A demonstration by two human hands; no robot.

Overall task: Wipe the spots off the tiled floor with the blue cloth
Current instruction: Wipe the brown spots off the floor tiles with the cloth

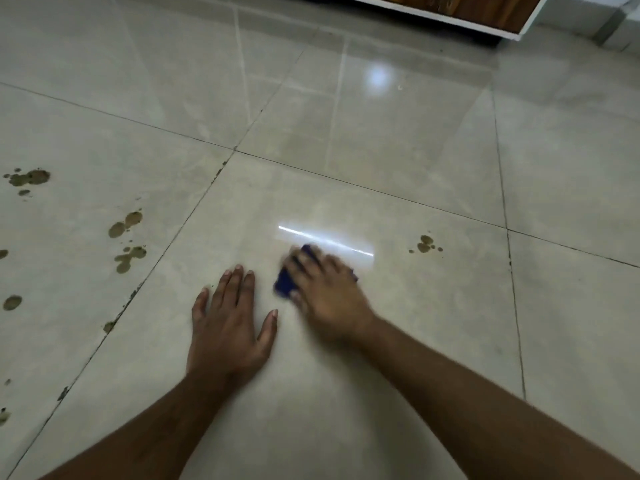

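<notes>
Glossy tiled floor [381, 341]; brown spots [126, 237] at the left edge, one cluster [425, 244] at right centre. Left hand [228, 327] flat, fingers spread wide, on the tile; right hand [325, 289], blurred, presses the blue cloth [285, 284] beneath its fingers, centre frame. A wooden cabinet [485, 12] stands at top right.

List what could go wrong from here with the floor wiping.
1. The right hand covers most of the blue cloth, and only a small edge shows; a bunched cloth may smear rather than lift dirt.
2. The small spot cluster sits to the right of the cloth and the bigger brown spots lie on the tile to the left, so either could be missed.
3. The left hand lies flat on glossy tile; it might slip if that patch is damp.
</notes>
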